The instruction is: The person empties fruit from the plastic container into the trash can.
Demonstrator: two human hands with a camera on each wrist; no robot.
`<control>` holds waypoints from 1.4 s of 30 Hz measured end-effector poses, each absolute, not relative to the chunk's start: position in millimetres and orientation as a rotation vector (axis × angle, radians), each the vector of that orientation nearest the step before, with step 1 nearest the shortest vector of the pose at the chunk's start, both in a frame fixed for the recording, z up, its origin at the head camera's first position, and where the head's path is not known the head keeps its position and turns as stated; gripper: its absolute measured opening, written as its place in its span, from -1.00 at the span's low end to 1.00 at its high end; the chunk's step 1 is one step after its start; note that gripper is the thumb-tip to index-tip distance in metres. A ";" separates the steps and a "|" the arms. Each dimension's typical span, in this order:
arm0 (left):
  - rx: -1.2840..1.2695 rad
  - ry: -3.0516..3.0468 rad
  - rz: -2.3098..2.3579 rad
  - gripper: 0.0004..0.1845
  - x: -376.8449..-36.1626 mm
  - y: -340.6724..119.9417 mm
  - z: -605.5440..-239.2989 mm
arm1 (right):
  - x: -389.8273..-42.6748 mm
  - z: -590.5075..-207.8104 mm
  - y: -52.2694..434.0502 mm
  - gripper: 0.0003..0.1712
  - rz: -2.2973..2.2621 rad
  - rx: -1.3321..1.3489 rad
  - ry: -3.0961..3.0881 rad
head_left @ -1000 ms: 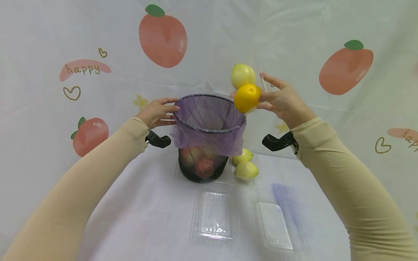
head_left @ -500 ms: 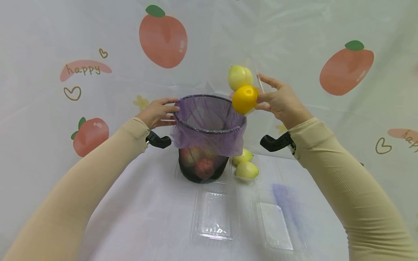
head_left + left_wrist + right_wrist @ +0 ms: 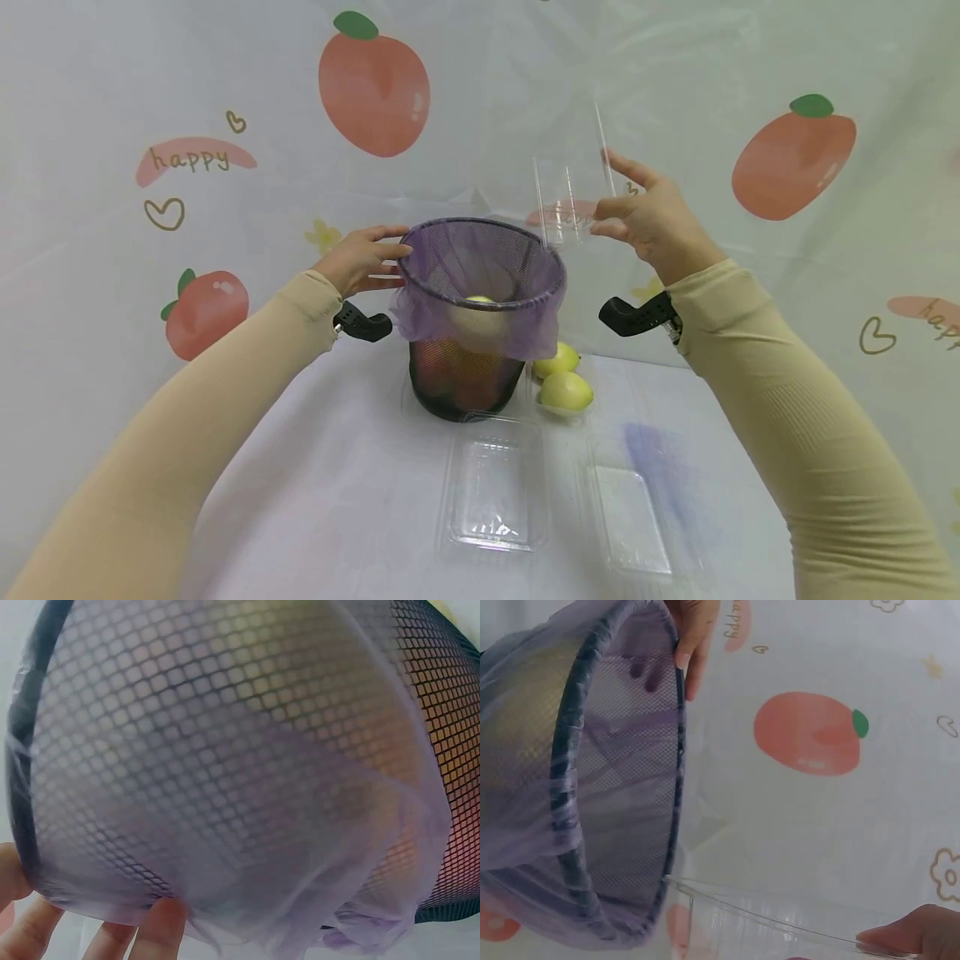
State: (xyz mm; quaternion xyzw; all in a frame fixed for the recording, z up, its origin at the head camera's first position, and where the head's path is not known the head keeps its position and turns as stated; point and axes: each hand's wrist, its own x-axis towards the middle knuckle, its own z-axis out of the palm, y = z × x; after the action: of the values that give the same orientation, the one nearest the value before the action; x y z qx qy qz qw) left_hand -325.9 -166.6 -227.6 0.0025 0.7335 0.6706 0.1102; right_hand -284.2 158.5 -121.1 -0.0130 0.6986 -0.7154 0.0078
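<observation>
A black mesh wastebasket lined with a purple bag stands at the middle of the table. My left hand grips its rim from the left; in the left wrist view several fingertips lie against the bagged mesh. Pale and reddish fruit shows through the basket's side, with one yellow-green fruit high inside. My right hand pinches a clear plastic container, tipped on its side with one end at the basket's right rim. No fruit shows in that container.
Two yellow-green fruits rest in a clear container just right of the basket. Two more clear containers, a nearer one and one on the right, lie on the white table. A printed curtain hangs behind.
The yellow-orange fruit and the pale fruit have left the right hand's container and dropped into the basket. The right hand has shifted slightly; the left hand stays at the rim.
</observation>
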 end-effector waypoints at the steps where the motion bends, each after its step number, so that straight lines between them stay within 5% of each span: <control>1: 0.014 2.160 1.966 -0.40 -325.8 -166.8 -227.6 | -284.3 -120.9 158.3 0.01 -2.240 -0.041 2.177; 18: 0.022 2.174 1.959 -0.40 -328.3 -166.4 -229.6 | -279.0 -145.7 212.5 -0.06 -2.455 -0.023 1.546; 24: 0.007 2.170 1.962 -0.41 -328.2 -167.2 -229.5 | -276.1 -160.6 245.5 -0.22 -2.531 0.076 1.232; 42: -0.007 2.161 1.969 -0.41 -326.2 -166.1 -227.2 | -256.7 -241.4 343.3 -0.46 -2.502 0.028 0.791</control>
State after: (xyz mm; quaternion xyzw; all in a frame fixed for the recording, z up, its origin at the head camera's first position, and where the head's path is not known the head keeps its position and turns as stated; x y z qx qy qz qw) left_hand -326.2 -166.1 -227.2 -0.0025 0.7347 0.6696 0.1089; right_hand -256.7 343.3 -241.4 0.0104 0.2915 -0.9217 0.2556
